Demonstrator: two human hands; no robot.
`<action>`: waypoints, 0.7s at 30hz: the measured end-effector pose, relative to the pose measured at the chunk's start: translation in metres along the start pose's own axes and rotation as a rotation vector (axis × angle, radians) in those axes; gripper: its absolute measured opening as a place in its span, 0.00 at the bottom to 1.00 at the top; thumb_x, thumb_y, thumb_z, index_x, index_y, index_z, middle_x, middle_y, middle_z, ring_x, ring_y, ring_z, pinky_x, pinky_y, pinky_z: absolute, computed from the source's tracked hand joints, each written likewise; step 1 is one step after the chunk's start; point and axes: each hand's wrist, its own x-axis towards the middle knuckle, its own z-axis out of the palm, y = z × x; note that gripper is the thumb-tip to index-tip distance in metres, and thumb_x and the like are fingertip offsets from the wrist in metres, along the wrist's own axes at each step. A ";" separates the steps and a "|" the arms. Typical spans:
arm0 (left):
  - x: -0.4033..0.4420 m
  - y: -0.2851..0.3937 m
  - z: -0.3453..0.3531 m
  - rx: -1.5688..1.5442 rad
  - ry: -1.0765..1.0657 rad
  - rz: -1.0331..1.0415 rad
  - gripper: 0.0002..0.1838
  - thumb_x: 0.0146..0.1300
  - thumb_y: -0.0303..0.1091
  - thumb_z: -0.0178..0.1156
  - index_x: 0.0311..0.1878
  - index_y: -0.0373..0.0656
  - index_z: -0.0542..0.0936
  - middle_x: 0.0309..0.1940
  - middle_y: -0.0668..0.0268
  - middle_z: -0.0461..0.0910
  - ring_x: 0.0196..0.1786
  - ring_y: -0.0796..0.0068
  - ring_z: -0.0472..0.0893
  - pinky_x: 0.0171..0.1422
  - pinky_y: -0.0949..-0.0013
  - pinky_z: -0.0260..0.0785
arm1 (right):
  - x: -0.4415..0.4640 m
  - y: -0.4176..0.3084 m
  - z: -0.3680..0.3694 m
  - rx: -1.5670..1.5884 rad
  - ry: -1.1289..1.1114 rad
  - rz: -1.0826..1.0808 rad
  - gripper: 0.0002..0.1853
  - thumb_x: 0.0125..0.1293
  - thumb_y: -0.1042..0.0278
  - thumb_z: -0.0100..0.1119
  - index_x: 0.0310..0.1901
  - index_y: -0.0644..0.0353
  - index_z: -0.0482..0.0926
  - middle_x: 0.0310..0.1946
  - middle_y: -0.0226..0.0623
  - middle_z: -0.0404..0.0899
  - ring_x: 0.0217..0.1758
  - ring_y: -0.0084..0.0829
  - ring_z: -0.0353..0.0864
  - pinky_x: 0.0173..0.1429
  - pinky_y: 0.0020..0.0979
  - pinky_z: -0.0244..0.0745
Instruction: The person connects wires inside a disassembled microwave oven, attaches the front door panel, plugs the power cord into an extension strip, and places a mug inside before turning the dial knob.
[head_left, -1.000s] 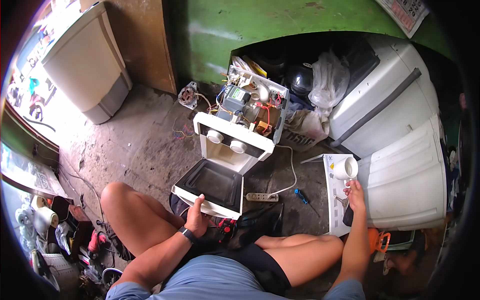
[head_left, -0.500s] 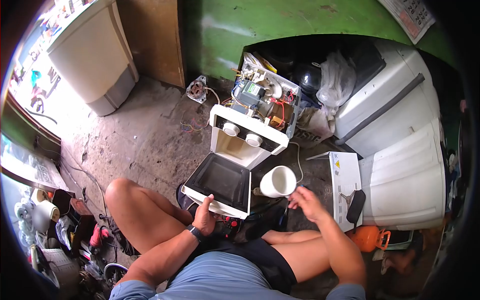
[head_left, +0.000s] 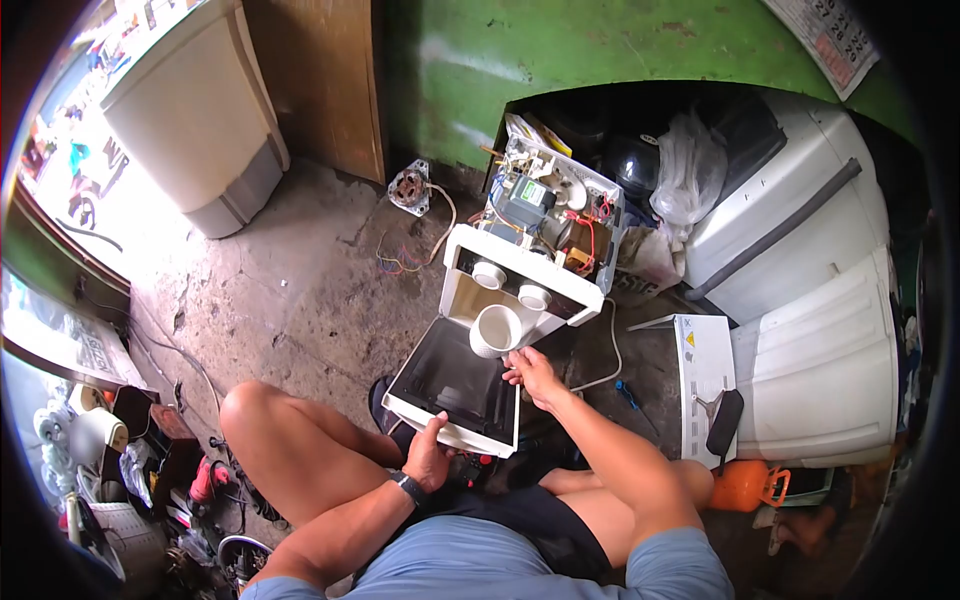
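A white microwave oven (head_left: 478,242) stands with its outer cover off, its wiring and parts exposed on top and two white knobs on the front. Its dark-windowed door (head_left: 452,375) hangs open toward me. My left hand (head_left: 428,458) grips the door's near edge, thumb on top. In my right hand (head_left: 535,378) is a white mug (head_left: 495,332), gripped at its handle side and held above the door in front of the oven's cavity. I cannot tell whether anything is in the mug. A blue-handled screwdriver (head_left: 628,393) lies on the floor to the right.
A white metal panel (head_left: 703,345) with a warning label leans at right, near large white appliance casings (head_left: 812,370). A motor part (head_left: 409,188) with loose wires lies behind the oven. An orange canister (head_left: 745,487) sits at lower right. Assorted items crowd the lower left.
My right hand has carried the mug left, from beside the door to over it, before the cavity. The screwdriver now shows fully. My left hand stays on the door. The view has shifted slightly.
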 end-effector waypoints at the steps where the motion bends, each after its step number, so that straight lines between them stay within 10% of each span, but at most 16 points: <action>1: -0.001 0.001 0.001 -0.002 -0.004 -0.002 0.27 0.64 0.54 0.69 0.60 0.55 0.72 0.55 0.71 0.77 0.59 0.69 0.74 0.57 0.62 0.63 | 0.014 0.005 0.002 0.019 0.035 0.017 0.14 0.81 0.57 0.53 0.47 0.61 0.77 0.42 0.34 0.82 0.36 0.25 0.84 0.39 0.27 0.77; 21: -0.012 0.018 0.029 -0.020 0.015 0.036 0.15 0.67 0.46 0.69 0.44 0.52 0.73 0.35 0.75 0.74 0.38 0.80 0.71 0.42 0.69 0.61 | 0.200 0.063 0.026 0.240 0.474 0.195 0.13 0.79 0.65 0.55 0.56 0.64 0.79 0.45 0.37 0.85 0.35 0.29 0.87 0.34 0.27 0.81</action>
